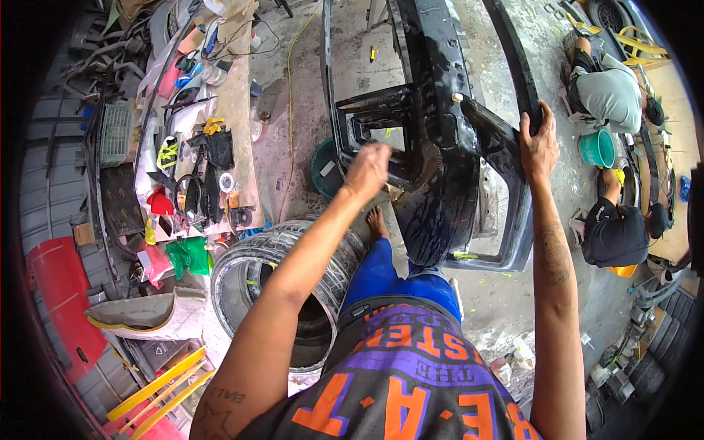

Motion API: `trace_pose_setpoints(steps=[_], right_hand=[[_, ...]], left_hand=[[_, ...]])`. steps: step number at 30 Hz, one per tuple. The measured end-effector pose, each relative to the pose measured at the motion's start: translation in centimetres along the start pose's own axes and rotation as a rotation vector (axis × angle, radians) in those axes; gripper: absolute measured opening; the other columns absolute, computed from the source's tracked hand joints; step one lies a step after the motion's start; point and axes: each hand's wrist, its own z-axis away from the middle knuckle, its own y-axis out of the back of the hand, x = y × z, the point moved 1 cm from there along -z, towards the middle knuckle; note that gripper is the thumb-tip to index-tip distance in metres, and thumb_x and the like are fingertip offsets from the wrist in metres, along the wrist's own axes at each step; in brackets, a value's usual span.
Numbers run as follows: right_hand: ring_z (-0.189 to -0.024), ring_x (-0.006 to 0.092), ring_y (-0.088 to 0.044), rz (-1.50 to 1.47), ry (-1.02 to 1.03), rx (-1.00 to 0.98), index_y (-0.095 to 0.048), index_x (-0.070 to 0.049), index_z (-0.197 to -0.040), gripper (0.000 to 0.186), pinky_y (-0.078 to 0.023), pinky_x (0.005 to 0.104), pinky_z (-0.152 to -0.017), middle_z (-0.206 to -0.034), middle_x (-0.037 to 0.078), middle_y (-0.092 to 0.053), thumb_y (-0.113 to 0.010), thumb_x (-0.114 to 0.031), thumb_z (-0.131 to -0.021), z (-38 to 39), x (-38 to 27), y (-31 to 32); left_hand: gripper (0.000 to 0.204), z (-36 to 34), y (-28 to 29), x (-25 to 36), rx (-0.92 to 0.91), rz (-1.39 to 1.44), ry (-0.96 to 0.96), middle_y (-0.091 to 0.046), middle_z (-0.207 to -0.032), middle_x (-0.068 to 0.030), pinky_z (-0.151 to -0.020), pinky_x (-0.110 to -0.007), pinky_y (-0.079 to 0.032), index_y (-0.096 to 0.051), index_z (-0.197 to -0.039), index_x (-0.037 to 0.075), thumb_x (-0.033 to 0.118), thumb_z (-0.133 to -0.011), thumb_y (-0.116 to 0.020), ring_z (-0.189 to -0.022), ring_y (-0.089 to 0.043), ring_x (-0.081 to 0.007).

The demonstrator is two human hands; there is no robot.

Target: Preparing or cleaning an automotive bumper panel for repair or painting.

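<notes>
A large black car bumper (pixel 440 139) stretches away in front of me, its surface wet and streaked. My right hand (pixel 540 143) grips the bumper's long right-hand edge strip, with the thumb and fingers on either side of it. Over the left opening of the bumper is my left hand (pixel 370 170), closed like a fist and slightly blurred. Whatever its fingers may hold is hidden. A dark teal bucket (pixel 323 170) stands on the floor beyond that hand, partly behind the bumper.
Stacked tyres (pixel 293 242) stand close by my left leg. Further left, a long workbench (pixel 246 147) is crowded with tools, bottles and scraps. Two people (pixel 610 92) crouch at the right near a green bucket (pixel 597 149). A yellow cord (pixel 290 95) runs along the floor.
</notes>
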Motion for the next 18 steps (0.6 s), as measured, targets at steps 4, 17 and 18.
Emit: trace_pose_setpoints(steps=[4,17,18], right_hand=[[-0.123,0.0337,-0.063,-0.003,0.005,0.014,-0.048,-0.017,-0.147,0.055,-0.052,0.0439,-0.098,-0.142,0.013,-0.060,-0.057,-0.044,-0.101,0.4,0.0,0.2],[-0.109,0.0368,-0.069,0.016,0.049,0.033,-0.048,-0.016,-0.145,0.053,-0.055,0.0463,-0.088,-0.135,0.014,-0.062,-0.058,-0.041,-0.099,0.1,0.7,-0.1],[-0.110,0.0373,-0.068,0.012,0.062,0.051,-0.048,-0.016,-0.145,0.053,-0.055,0.0465,-0.088,-0.136,0.014,-0.062,-0.058,-0.041,-0.099,0.1,0.7,-0.1]], left_hand=[[0.022,0.0,-1.4,1.6,-0.134,-0.042,0.068,-0.071,-0.097,-0.0227,-0.091,-0.048,-0.054,-0.064,-0.107,-0.005,0.003,-0.098,-0.046,-0.094,-0.069,-0.0383],[0.020,0.2,-0.3,3.4,0.329,0.303,0.420,-0.073,-0.093,-0.0262,-0.078,-0.050,-0.056,-0.061,-0.109,0.000,0.015,-0.107,-0.048,-0.087,-0.071,-0.0450],[0.023,-0.4,-0.3,2.9,0.421,0.209,0.429,-0.074,-0.096,-0.0230,-0.074,-0.046,-0.055,-0.065,-0.113,0.003,0.020,-0.106,-0.052,-0.087,-0.073,-0.0405]])
